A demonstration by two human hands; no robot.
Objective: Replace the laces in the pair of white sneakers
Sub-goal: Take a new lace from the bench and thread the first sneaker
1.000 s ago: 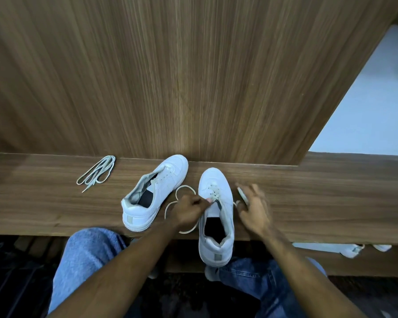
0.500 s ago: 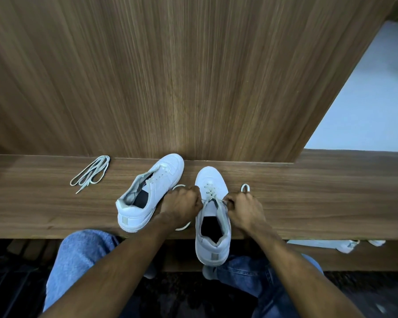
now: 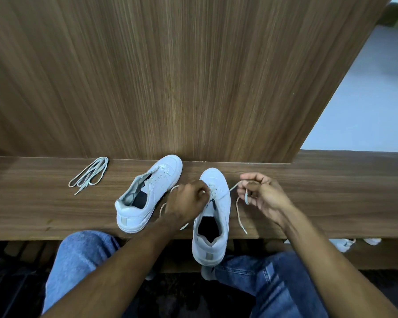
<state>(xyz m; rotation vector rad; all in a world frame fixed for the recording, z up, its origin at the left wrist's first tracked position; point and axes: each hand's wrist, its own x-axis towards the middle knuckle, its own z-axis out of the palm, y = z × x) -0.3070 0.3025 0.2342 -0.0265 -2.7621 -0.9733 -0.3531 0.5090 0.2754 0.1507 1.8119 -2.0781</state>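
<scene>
Right hand (image 3: pixel 263 198) drew lace (image 3: pixel 239 211) outward

A wood-grain ledge (image 3: pixel 331 203) runs beneath a tall matching wooden panel (image 3: pixel 170 76), with pale floor (image 3: pixel 365 111) at right and dark flooring (image 3: pixel 14 283) below.

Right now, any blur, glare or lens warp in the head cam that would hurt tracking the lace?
Head view: wide-angle warp splays the wood panel grain outward; lighting soft, no hard glare; right hand slightly soft, and the thin lace it pinches is faint against the bench; left hand covers the eyelets; below the bench is dark.
</scene>
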